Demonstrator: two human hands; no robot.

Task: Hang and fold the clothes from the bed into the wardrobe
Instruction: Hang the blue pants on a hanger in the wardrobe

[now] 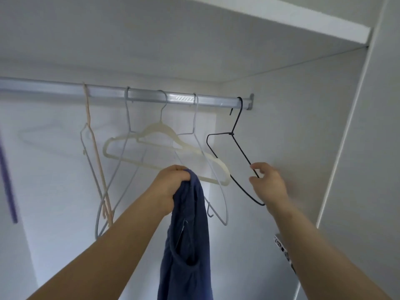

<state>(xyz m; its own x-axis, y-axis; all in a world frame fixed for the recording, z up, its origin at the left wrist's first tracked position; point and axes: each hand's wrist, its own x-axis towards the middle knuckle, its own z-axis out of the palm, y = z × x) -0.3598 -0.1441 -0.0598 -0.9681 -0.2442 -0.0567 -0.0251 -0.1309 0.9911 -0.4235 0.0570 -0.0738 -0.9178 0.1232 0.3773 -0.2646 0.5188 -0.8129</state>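
My left hand grips the top of a dark blue garment, which hangs down between my arms. A black wire hanger hangs at the right end of the silver rail inside the wardrobe. My right hand pinches the lower arm of that black hanger between thumb and fingers. The hanger's hook sits over the rail.
Several empty hangers hang on the rail to the left: a cream flocked one, white wire ones and a peach one. A white shelf runs above. The wardrobe's side wall is close on the right. A purple strip hangs far left.
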